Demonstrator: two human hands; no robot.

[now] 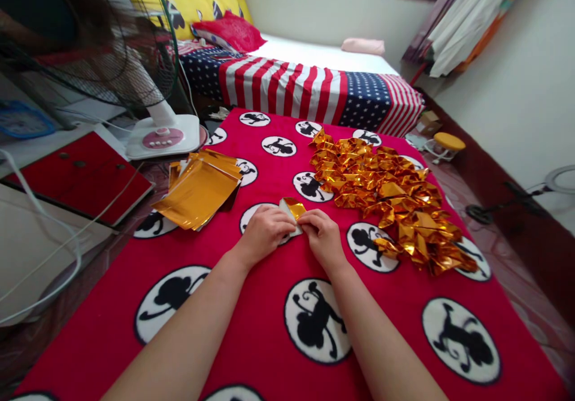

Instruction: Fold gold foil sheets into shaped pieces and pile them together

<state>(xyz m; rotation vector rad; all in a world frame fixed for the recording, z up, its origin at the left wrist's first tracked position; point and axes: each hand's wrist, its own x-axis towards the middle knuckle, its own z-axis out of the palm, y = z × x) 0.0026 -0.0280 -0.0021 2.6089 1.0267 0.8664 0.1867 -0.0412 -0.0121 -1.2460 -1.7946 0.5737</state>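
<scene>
Between my two hands is a partly folded sheet of gold foil paper, its white back showing on the left side. My left hand has its fingers closed on the left edge of the sheet. With thumb and fingers pinched together, my right hand grips the sheet's right corner. To the left lies a stack of flat gold foil sheets, slightly fanned. On the right, a large group of folded gold foil pieces spreads in rows over the red cloth.
An electric fan stands at the left beside a red panel and a white cable. Beyond the cloth is a bed with a striped, starred cover. A small yellow stool is on the floor at right.
</scene>
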